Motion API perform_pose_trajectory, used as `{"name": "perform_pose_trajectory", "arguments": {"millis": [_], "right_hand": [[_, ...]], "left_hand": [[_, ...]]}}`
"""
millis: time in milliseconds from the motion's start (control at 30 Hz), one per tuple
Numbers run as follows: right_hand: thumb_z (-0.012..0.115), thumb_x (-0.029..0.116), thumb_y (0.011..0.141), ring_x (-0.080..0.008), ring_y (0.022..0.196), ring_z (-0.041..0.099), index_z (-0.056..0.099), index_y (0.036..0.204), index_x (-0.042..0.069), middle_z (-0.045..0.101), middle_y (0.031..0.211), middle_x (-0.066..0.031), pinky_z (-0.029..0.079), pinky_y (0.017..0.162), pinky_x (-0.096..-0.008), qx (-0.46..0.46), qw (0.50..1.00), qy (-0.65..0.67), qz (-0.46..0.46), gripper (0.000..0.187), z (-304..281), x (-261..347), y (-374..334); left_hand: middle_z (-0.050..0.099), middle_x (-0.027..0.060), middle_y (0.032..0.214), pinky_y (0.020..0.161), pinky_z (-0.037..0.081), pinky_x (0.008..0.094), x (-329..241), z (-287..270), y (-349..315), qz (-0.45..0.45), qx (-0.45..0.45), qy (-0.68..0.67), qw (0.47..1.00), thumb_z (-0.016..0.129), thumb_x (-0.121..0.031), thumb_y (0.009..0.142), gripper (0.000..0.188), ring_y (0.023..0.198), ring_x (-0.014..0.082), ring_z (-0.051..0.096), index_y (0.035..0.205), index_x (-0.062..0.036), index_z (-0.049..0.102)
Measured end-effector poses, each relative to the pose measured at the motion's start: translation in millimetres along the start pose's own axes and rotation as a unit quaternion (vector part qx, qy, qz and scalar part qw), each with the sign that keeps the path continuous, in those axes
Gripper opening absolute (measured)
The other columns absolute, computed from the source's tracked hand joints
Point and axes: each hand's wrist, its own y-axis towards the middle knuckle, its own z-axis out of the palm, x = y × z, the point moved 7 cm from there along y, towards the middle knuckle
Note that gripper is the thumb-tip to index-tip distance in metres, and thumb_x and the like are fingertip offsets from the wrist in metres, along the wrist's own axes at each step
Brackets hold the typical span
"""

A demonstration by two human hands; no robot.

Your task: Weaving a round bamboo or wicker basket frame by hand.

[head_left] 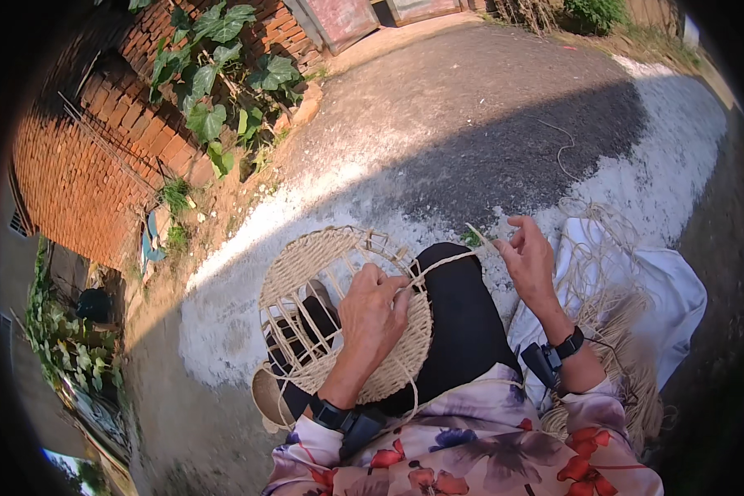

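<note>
A round, partly woven straw piece [306, 258] rests on my lap, tilted, with bare stakes showing across its open middle. My left hand [370, 312] lies over it, fingers closed at its right side where a pale twisted straw cord [448, 259] meets the weave. From there the cord runs up to the right, and my right hand [527, 258] pinches its far end between thumb and fingers. A short stiff tip sticks out beyond that pinch. What lies under my left fingers is partly hidden.
A heap of loose straw strands [616, 339] lies on a white sack [674, 289] at my right. Under the weaving, at lower left, is a tan rounded object [266, 395]. Leafy plants [211, 83] grow by a brick wall [83, 178]. One loose strand [564, 149] lies ahead on the ground.
</note>
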Motion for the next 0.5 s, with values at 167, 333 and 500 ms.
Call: {"name": "perform_pose_trajectory", "arguments": {"millis": [167, 333, 500], "right_hand": [[0.056, -0.004, 0.084, -0.0356, 0.084, 0.059, 0.059, 0.110, 0.003, 0.053, 0.089, -0.0142, 0.048, 0.072, -0.0450, 0.087, 0.976, -0.032, -0.197, 0.027, 23.6, 37.1, -19.6], [0.058, -0.003, 0.080, -0.0348, 0.084, 0.059, 0.060, 0.097, 0.002, 0.054, 0.089, -0.0143, 0.048, 0.070, -0.0442, 0.090, 0.963, -0.091, -0.238, 0.018, 30.1, 33.4, -23.7], [0.057, -0.003, 0.082, -0.0344, 0.083, 0.060, 0.062, 0.096, 0.002, 0.054, 0.087, -0.0143, 0.049, 0.069, -0.0420, 0.074, 0.967, -0.138, -0.202, 0.015, 21.7, 27.5, -18.5]], "left_hand": [[0.059, 0.0078, 0.088, 0.070, 0.048, 0.0378, -2.7, 1.3, 3.9, 0.040, -0.014, -0.057, 0.998, 0.070, -0.013, 0.080, 0.013, 0.084, 0.0260, 0.061, 0.091, -0.0077, 0.067], [0.062, 0.0085, 0.085, 0.071, 0.048, 0.0381, 5.0, 3.2, 8.8, 0.016, 0.067, -0.095, 0.993, 0.067, -0.012, 0.081, 0.010, 0.082, 0.0285, 0.063, 0.089, -0.0071, 0.066], [0.063, 0.0102, 0.085, 0.070, 0.048, 0.0389, 0.6, 4.4, 9.9, 0.078, 0.085, -0.065, 0.991, 0.065, -0.013, 0.082, 0.016, 0.081, 0.0300, 0.063, 0.097, -0.0078, 0.069]]}}
